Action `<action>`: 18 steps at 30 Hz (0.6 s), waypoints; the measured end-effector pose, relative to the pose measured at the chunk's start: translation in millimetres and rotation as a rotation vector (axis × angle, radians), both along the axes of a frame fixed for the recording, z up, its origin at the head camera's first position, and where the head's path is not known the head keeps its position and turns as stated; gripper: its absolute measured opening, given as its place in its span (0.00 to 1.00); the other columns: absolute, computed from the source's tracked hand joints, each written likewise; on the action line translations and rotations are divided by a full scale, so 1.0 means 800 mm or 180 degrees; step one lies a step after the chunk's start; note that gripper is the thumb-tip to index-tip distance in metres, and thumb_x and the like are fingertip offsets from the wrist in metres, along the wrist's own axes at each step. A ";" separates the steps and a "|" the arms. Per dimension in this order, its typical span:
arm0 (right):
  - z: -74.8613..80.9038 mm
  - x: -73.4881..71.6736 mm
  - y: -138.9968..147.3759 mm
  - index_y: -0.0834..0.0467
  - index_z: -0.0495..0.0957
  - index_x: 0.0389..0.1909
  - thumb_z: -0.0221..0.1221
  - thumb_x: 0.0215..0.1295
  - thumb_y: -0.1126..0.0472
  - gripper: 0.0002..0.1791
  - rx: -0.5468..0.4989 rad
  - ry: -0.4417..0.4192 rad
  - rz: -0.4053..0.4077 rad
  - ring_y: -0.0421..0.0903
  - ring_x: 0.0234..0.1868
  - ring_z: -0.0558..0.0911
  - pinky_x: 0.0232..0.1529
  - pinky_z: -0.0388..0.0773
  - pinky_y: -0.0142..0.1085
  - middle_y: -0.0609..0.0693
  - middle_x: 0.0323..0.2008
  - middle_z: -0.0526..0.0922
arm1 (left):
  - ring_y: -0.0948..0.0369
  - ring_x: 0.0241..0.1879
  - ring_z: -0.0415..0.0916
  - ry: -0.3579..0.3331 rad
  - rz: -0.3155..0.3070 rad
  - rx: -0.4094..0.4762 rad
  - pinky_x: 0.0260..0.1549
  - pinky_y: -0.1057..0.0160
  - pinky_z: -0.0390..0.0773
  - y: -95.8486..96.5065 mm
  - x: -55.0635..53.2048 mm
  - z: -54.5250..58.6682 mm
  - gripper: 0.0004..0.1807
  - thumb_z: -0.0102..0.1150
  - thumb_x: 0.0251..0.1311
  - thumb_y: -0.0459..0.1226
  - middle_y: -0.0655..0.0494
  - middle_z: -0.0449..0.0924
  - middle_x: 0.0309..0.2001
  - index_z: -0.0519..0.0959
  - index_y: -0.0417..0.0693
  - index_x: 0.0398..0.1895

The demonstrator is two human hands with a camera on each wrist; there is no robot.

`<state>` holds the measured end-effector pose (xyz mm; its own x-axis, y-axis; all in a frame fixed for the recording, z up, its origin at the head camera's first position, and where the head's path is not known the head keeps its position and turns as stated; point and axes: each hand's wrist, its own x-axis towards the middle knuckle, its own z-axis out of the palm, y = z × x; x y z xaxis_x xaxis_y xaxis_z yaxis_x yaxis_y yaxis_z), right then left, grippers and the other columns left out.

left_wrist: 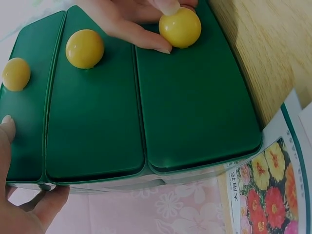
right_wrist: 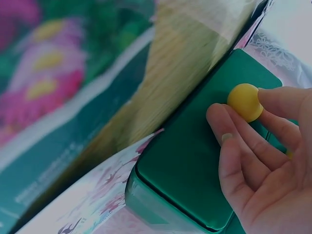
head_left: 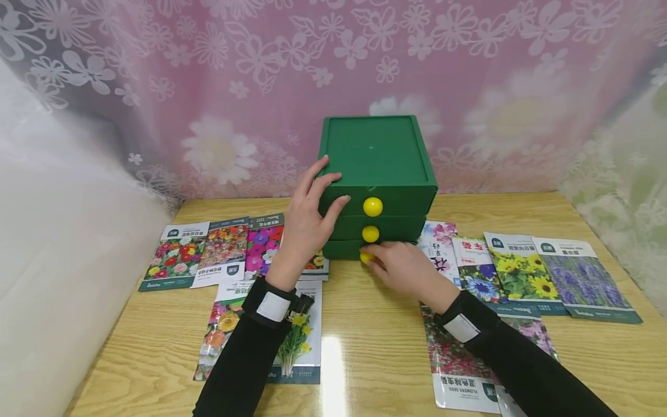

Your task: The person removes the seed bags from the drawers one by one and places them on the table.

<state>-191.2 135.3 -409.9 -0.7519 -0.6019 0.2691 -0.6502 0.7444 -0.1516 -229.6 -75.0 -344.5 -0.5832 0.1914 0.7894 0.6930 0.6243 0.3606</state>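
A green three-drawer box (head_left: 372, 150) stands at the back of the table, with a round yellow knob on each drawer. My left hand (head_left: 307, 223) rests on the box's left front edge, its fingers extended along the side and top and the thumb on the front. At the lowest drawer (left_wrist: 195, 102), my right hand (head_left: 403, 269) pinches the bottom knob (right_wrist: 245, 102) between thumb and fingers. Above it are the middle knob (head_left: 370, 234) and the top knob (head_left: 372, 207), both untouched. All the drawer fronts look about flush with the box.
Several flower seed packets lie left of the box, including a red-flower packet (head_left: 177, 255) and a yellow-flower packet (head_left: 299, 347). More lie to the right, among them a sunflower packet (head_left: 523, 269) and a purple-flower packet (head_left: 589, 278). A floral curtain (head_left: 292, 69) hangs behind the table.
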 end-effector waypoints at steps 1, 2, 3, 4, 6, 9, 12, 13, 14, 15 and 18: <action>0.000 0.000 -0.001 0.49 0.79 0.48 0.53 0.65 0.52 0.14 -0.0004 -0.0003 0.0000 0.40 0.28 0.76 0.29 0.75 0.38 0.46 0.33 0.80 | 0.61 0.65 0.56 -0.0005 0.0008 -0.0001 0.38 0.59 0.75 0.000 0.000 0.000 0.22 0.54 0.61 0.49 0.56 0.57 0.68 0.71 0.54 0.57; 0.000 0.000 -0.001 0.49 0.79 0.49 0.53 0.65 0.52 0.14 0.0000 0.0000 -0.0001 0.40 0.28 0.76 0.29 0.75 0.37 0.46 0.33 0.80 | 0.61 0.65 0.56 -0.0008 0.0019 -0.0006 0.36 0.59 0.75 -0.001 0.000 0.000 0.22 0.54 0.61 0.49 0.57 0.57 0.68 0.71 0.54 0.57; 0.000 0.000 -0.001 0.49 0.79 0.49 0.53 0.65 0.52 0.14 0.0000 0.0002 -0.0004 0.40 0.27 0.76 0.29 0.74 0.37 0.46 0.33 0.80 | 0.60 0.65 0.56 -0.0013 0.0030 -0.0015 0.37 0.59 0.75 -0.001 0.000 0.000 0.22 0.53 0.61 0.49 0.57 0.56 0.69 0.71 0.54 0.57; 0.000 0.001 -0.001 0.49 0.78 0.49 0.53 0.65 0.51 0.15 0.0005 0.0007 -0.0009 0.40 0.27 0.76 0.29 0.74 0.37 0.46 0.33 0.80 | 0.60 0.65 0.56 -0.0018 0.0036 -0.0025 0.38 0.59 0.75 -0.001 0.000 0.000 0.22 0.53 0.61 0.49 0.57 0.56 0.69 0.71 0.54 0.58; 0.001 0.003 0.000 0.50 0.78 0.50 0.53 0.64 0.51 0.15 0.0009 0.0015 -0.0028 0.40 0.28 0.76 0.29 0.75 0.38 0.45 0.32 0.80 | 0.60 0.66 0.55 -0.0032 0.0034 -0.0045 0.45 0.58 0.72 -0.001 0.001 0.000 0.24 0.53 0.61 0.49 0.56 0.55 0.69 0.70 0.54 0.59; 0.003 0.009 0.002 0.52 0.77 0.50 0.55 0.63 0.52 0.16 -0.0018 0.0019 -0.0072 0.41 0.29 0.77 0.28 0.75 0.38 0.46 0.33 0.80 | 0.59 0.67 0.52 -0.0055 0.0005 -0.0066 0.54 0.56 0.66 -0.002 0.005 0.000 0.27 0.53 0.62 0.49 0.54 0.52 0.70 0.66 0.54 0.63; 0.008 0.015 0.006 0.52 0.76 0.51 0.55 0.63 0.52 0.17 -0.0036 0.0036 -0.0121 0.42 0.31 0.77 0.29 0.75 0.38 0.47 0.34 0.80 | 0.58 0.68 0.49 -0.0063 -0.0045 -0.0081 0.58 0.56 0.61 -0.005 0.011 -0.003 0.32 0.53 0.62 0.47 0.51 0.49 0.71 0.60 0.53 0.68; 0.010 0.017 0.007 0.53 0.76 0.52 0.55 0.63 0.51 0.18 -0.0038 0.0043 -0.0139 0.43 0.33 0.77 0.30 0.75 0.38 0.47 0.35 0.79 | 0.57 0.68 0.48 -0.0069 -0.0068 -0.0082 0.58 0.56 0.60 -0.007 0.014 -0.004 0.33 0.54 0.62 0.47 0.50 0.48 0.72 0.58 0.53 0.70; 0.012 0.020 0.009 0.52 0.76 0.52 0.55 0.63 0.51 0.18 -0.0026 0.0055 -0.0161 0.43 0.34 0.77 0.31 0.75 0.39 0.47 0.36 0.79 | 0.57 0.68 0.48 -0.0070 -0.0075 -0.0096 0.59 0.55 0.60 -0.008 0.017 -0.005 0.34 0.54 0.62 0.46 0.49 0.47 0.72 0.57 0.53 0.70; 0.014 0.022 0.010 0.53 0.76 0.53 0.55 0.63 0.51 0.19 -0.0030 0.0062 -0.0178 0.44 0.36 0.77 0.32 0.76 0.40 0.48 0.37 0.79 | 0.56 0.69 0.47 -0.0072 -0.0079 -0.0109 0.58 0.55 0.60 -0.010 0.020 -0.007 0.36 0.54 0.61 0.46 0.48 0.46 0.72 0.55 0.53 0.71; 0.017 0.029 0.016 0.54 0.75 0.54 0.54 0.63 0.50 0.20 -0.0023 0.0079 -0.0229 0.46 0.42 0.77 0.39 0.76 0.42 0.49 0.41 0.79 | 0.55 0.69 0.46 -0.0148 -0.0035 -0.0159 0.57 0.55 0.63 -0.015 0.032 -0.014 0.37 0.54 0.61 0.47 0.49 0.44 0.72 0.52 0.53 0.72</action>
